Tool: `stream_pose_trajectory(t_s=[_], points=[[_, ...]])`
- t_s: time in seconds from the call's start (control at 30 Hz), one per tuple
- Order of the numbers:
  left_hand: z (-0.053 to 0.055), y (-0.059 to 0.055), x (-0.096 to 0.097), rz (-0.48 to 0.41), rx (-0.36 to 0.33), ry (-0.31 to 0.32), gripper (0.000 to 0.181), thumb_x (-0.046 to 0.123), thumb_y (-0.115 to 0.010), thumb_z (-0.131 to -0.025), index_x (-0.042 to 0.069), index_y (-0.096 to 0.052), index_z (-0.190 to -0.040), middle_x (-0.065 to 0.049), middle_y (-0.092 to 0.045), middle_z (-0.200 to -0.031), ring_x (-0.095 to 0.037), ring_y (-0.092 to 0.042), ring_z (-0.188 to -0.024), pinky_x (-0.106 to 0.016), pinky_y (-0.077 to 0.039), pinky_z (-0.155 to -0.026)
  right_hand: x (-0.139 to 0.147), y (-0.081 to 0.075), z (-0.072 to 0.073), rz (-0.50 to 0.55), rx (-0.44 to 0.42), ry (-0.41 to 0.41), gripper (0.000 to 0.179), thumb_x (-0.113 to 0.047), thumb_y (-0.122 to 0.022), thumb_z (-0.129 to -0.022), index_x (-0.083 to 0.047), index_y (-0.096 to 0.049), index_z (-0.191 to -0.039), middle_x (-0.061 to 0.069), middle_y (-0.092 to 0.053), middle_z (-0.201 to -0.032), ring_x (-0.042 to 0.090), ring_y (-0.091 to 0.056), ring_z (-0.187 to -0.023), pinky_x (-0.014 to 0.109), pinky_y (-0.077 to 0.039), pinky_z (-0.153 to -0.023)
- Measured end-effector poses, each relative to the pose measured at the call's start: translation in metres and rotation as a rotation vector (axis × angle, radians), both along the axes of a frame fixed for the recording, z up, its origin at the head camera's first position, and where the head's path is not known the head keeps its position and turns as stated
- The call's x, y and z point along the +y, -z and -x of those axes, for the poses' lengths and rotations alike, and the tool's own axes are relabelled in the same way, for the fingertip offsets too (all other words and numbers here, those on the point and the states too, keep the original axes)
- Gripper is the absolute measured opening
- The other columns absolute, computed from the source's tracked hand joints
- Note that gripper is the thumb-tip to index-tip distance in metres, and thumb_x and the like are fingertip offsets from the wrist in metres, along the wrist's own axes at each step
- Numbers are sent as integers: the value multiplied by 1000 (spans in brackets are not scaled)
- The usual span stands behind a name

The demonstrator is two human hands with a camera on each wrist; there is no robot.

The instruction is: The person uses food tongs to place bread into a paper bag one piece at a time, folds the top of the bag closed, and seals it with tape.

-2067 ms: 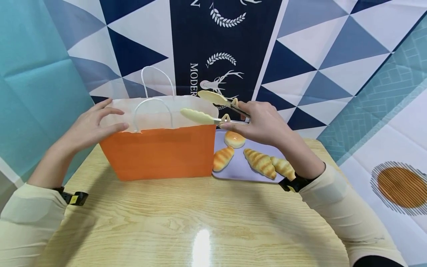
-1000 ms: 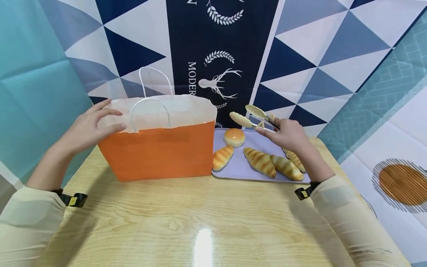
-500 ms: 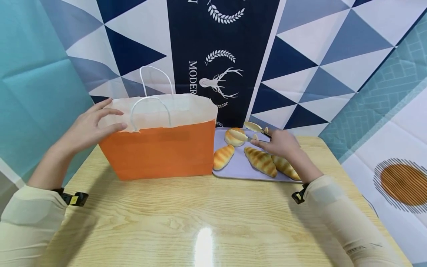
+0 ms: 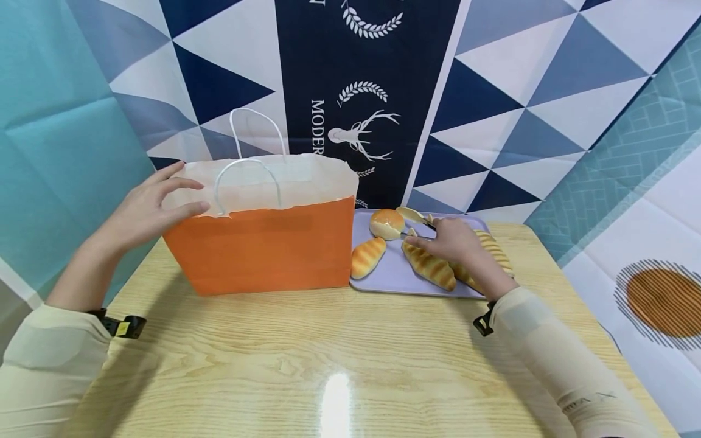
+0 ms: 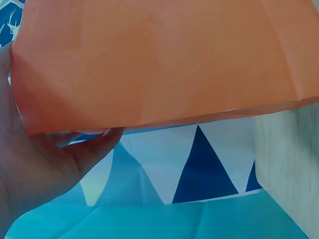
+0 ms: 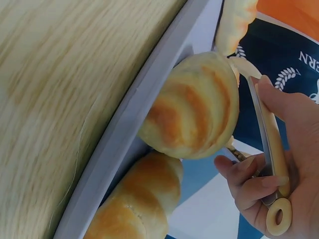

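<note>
In the head view my left hand holds the upper left rim of an orange paper bag, thumb and fingers spread over its edge. The bag stands upright with its mouth open and two white handles up. My right hand grips a pair of food tongs with cream tips. Their tips lie on either side of a glossy round bun, the near one in front of it; firm contact cannot be told. Striped bread rolls lie on a lilac tray, one partly hidden under my right wrist.
Another striped roll lies by the bag's right side, and a ridged one is at the tray's right end. The wooden table reaches toward me. A patterned cloth wall rises close behind bag and tray.
My right hand has carried the tongs from over the bag's mouth rightward, then down and left to the round bun on the tray. My left hand and the bag stay in place.
</note>
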State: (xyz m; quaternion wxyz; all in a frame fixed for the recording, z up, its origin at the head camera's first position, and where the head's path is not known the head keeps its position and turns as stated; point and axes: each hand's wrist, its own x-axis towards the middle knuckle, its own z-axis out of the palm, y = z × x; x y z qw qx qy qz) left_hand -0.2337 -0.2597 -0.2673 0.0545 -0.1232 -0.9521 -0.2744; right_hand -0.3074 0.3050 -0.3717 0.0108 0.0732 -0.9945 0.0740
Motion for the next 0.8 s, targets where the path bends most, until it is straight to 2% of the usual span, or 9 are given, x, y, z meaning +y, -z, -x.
stream_pose_trajectory(t_s=[0.13, 0.27, 0.33, 0.5, 0.53, 0.7, 0.8], points=[[1, 0, 0, 4, 5, -1, 66, 55, -59, -102, 6, -58, -148, -11, -6, -178, -52, -11, -158, -85, -18, -112, -4, 0, 1, -18, -12, 18, 107, -81, -61, -90, 9, -54, -147, 27, -71, -108, 34, -64, -88, 55, -56, -85], [1, 0, 0, 4, 7, -1, 67, 55, -59, -102, 6, -57, -148, -11, -7, -178, -53, -12, -158, -85, -18, -112, -8, 0, 2, -33, -22, 25, 106, -81, -61, -89, 10, -56, -144, 28, -70, -110, 34, -64, -86, 53, -56, -80], [1, 1, 0, 4, 7, 2, 66, 55, -59, -102, 6, -58, -148, -11, -7, -178, -53, -12, -158, -85, -18, -112, -9, 1, 3, -39, -26, 31, 103, -81, -61, -89, 9, -59, -140, 23, -69, -100, 32, -61, -80, 48, -53, -73], [2, 1, 0, 6, 9, 8, 66, 54, -59, -102, 6, -58, -147, -10, -7, -178, -52, -13, -158, -85, -19, -112, -12, 4, 4, -38, -32, 43, 97, -81, -61, -89, 8, -63, -128, 17, -64, -89, 30, -58, -74, 44, -47, -66], [2, 1, 0, 4, 9, 9, 66, 54, -59, -102, 6, -58, -147, -10, -7, -178, -52, -13, -158, -85, -19, -112, -12, 4, 4, -38, -32, 44, 97, -81, -61, -89, 8, -63, -128, 18, -64, -90, 30, -58, -73, 44, -46, -65], [2, 1, -1, -1, 10, 3, 66, 54, -59, -102, 6, -58, -147, -11, -8, -178, -52, -12, -158, -85, -18, -112, -13, 4, 4, -41, -28, 39, 108, -82, -58, -90, 10, -53, -147, 27, -69, -108, 31, -59, -78, 47, -50, -70], [2, 1, -1, 2, 13, 1, 66, 54, -59, -102, 6, -58, -147, -12, -8, -178, -52, -12, -158, -85, -19, -112, -12, 4, 4, -41, -14, 32, 107, -80, -58, -91, 8, -50, -151, 31, -69, -120, 34, -62, -85, 52, -55, -79]])
